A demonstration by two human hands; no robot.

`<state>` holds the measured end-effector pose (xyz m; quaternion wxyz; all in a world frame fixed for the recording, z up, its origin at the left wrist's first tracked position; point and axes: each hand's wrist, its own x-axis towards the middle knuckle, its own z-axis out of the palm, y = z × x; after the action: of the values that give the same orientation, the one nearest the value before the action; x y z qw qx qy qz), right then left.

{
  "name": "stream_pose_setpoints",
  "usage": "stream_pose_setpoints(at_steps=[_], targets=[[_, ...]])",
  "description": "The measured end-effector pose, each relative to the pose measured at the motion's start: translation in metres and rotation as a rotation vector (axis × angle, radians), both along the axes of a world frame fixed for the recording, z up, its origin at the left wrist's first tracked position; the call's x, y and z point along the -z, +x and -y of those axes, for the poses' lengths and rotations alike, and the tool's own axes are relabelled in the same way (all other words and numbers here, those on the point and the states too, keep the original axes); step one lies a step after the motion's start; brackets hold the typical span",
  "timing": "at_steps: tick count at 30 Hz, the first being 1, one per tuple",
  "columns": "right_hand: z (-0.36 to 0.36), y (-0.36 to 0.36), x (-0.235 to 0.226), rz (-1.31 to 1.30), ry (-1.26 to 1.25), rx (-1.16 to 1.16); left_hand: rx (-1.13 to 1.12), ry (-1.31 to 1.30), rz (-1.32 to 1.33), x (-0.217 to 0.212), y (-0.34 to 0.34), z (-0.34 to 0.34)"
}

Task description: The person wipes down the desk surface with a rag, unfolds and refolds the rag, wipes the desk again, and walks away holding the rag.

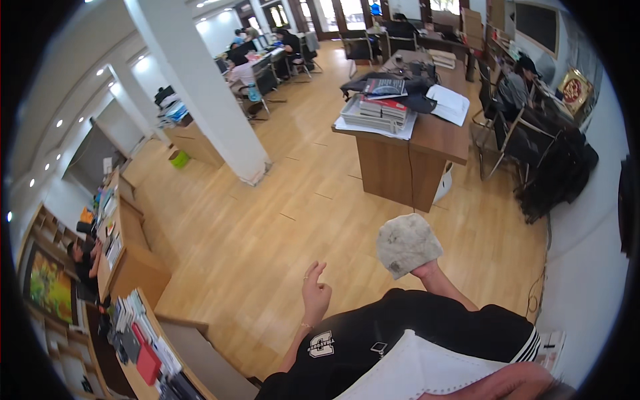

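A stained grey cloth [408,244], flat and roughly rounded in outline, is held up in front of me on the right. My right hand [425,269] grips it from underneath, with most of the fingers hidden behind the cloth. My left hand [316,295] is raised to the left of it, empty, a finger pointing up and the thumb apart. A thin bracelet circles that wrist. The two hands do not touch each other.
A brown desk [387,175] with stacked books and papers [383,110] stands ahead. A white pillar [200,87] rises left of it. Chairs [523,143] and a black garment [567,170] are at right. A shelf of folders [143,340] is near left. Several people sit at desks.
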<state>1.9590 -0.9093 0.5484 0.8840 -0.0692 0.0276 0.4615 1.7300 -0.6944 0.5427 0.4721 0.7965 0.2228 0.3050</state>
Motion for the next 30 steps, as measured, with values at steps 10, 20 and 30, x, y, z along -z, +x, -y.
stream_pose_setpoints(at_steps=[10, 20, 30], targets=[[-0.138, 0.156, 0.056, -0.017, 0.161, 0.101, 0.056, -0.244, -0.080, 0.019, 0.149, -0.143], [-0.387, 0.326, 0.014, -0.008, 0.175, -0.359, -0.252, -0.251, 0.013, -0.001, 0.266, -0.296], [-0.561, 0.414, 0.020, -0.052, 0.152, -0.328, -0.324, -0.479, -0.147, 0.065, 0.348, -0.518]])
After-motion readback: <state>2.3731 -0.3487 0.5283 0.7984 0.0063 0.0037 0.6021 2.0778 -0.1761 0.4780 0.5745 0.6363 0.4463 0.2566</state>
